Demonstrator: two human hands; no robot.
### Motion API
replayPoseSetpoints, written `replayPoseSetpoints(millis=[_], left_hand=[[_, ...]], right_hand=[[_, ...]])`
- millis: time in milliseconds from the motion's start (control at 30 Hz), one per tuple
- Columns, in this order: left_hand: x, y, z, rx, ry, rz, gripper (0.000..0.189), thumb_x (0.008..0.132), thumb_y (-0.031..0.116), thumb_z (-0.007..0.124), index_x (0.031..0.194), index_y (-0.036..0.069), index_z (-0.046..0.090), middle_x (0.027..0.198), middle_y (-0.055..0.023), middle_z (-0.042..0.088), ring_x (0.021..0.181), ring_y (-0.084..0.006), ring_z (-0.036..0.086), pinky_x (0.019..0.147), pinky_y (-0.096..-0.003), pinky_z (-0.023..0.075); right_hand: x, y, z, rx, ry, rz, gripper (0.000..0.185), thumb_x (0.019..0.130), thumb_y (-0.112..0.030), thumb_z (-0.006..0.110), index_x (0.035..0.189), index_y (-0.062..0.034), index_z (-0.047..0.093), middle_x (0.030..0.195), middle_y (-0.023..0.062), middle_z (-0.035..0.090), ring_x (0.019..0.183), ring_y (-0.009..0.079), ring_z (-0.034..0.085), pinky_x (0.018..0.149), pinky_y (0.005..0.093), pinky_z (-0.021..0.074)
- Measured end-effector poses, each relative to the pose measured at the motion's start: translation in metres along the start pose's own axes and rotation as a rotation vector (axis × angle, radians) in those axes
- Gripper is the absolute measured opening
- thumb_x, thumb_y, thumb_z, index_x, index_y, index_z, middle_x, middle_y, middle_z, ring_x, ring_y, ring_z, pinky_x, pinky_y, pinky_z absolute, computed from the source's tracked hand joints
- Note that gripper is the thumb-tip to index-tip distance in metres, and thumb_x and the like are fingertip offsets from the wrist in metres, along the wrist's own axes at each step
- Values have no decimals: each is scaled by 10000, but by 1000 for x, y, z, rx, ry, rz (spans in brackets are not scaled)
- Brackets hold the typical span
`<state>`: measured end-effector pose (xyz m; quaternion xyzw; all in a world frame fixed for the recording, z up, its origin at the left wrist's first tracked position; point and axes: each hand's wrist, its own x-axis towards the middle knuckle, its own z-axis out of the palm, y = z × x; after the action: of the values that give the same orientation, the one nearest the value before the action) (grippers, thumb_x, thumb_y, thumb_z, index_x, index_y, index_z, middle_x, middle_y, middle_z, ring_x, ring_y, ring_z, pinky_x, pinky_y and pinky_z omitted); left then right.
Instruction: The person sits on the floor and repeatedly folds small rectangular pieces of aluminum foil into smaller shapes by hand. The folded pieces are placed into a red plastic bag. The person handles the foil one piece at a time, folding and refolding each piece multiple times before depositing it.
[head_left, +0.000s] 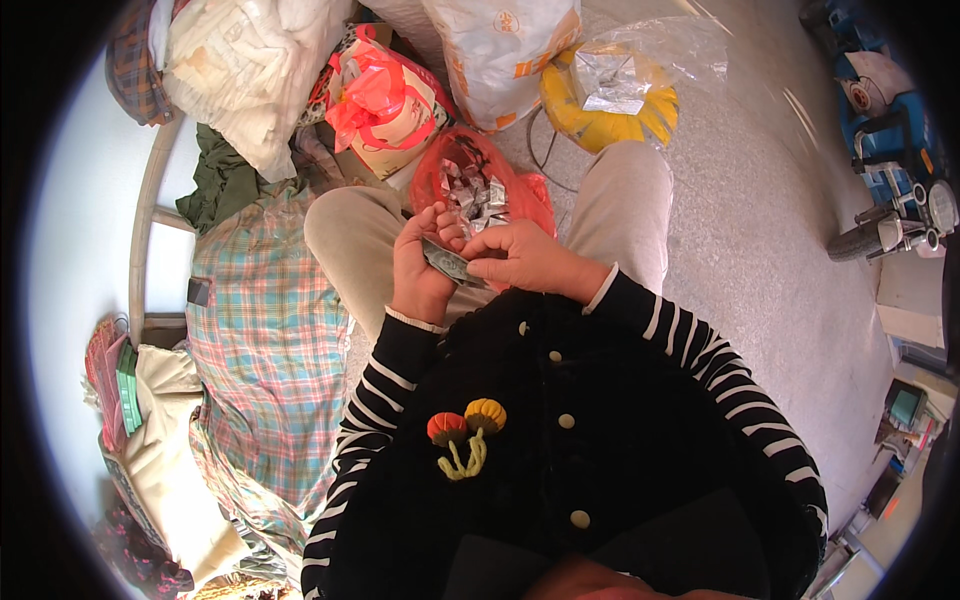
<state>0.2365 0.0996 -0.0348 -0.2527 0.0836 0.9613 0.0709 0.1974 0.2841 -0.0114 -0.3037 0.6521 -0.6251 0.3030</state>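
Observation:
My left hand (421, 274) is turned palm up and holds a small flat greyish-green folded piece (447, 260), perhaps paper or foil. With thumb and forefinger, my right hand (517, 259) pinches the other end of that piece. Just beyond both hands, between my knees, a red plastic bag (529, 196) stands with its mouth wide. Inside it lie many folded silver foil pieces (480, 196). The hands hide the near part of the bag.
A yellow round seat (559, 94) bears a clear plastic bag of silver sheets (611, 81). A red-handled bag (390, 105) and a white sack (499, 52) stand ahead. Plaid cloth (262, 322) covers a surface at left. A blue vehicle (892, 142) stands far right.

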Motion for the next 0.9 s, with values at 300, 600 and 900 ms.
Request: replayPoseSetpoints(millis=[300, 600, 900], left_hand=[[4, -12, -13, 50, 184, -70, 219, 942, 254, 489, 953, 47, 560, 786, -40, 565, 522, -132, 451, 459, -270, 391], [-13, -9, 15, 601, -138, 44, 174, 936, 231, 538, 921, 58, 554, 682, 8, 510, 413, -71, 341, 391, -216, 253], [-29, -6, 31, 974, -34, 62, 95, 863, 99, 649, 929, 31, 636, 653, 41, 524, 462, -28, 344, 424, -197, 237]], right_hand=[[-2, -3, -4, -192, 460, -269, 48, 780, -17, 650, 825, -19, 635, 738, 94, 602, 696, 205, 606, 622, 317, 486], [-6, -16, -18, -545, 469, -648, 139, 761, 23, 703, 883, -14, 648, 915, 90, 622, 741, 187, 605, 647, 243, 480], [-5, -11, -25, 537, 208, 225, 150, 883, -156, 667, 916, -10, 659, 779, 5, 634, 673, 78, 580, 627, 211, 462]])
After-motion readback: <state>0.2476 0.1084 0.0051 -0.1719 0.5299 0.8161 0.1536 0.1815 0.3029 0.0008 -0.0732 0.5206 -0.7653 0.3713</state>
